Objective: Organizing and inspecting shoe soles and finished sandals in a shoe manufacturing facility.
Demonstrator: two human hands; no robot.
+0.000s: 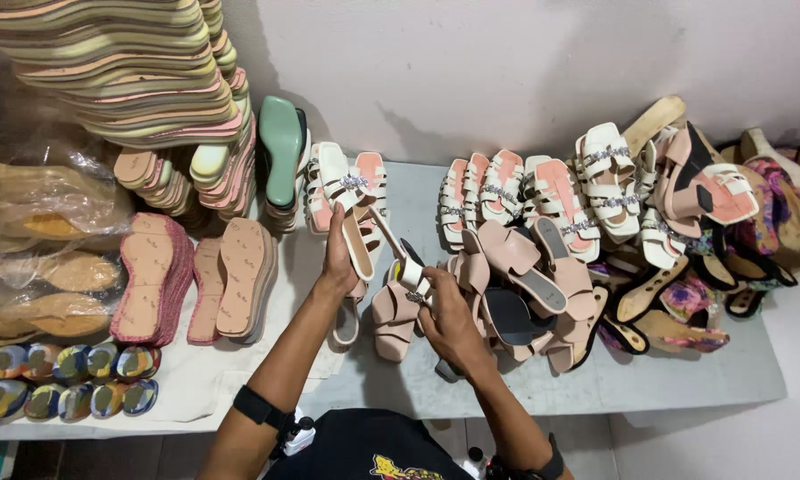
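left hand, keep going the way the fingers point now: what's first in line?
The left hand holds a white strappy sandal and points up toward the wall. Past that sandal, the first thing looks like the white and pink sandals standing upright by the wall, though depth is unclear from one view.

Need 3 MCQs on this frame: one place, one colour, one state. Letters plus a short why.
1. Where does the green sole stand?
A. against the wall, beside the tall stack of soles
B. under the table
C. on the patterned sandals at far right

2. What colour are the insoles of the strappy sandals lined up by the wall?
A. blue
B. pink
C. black

3. What is the left hand doing?
A. lying flat on the table
B. holding a sandal raised
C. hanging empty

Key: 1 A, it leans upright by the stack at the wall. 2 B, pink shows between the white straps. 3 B, its fingers wrap the sandal above the table.
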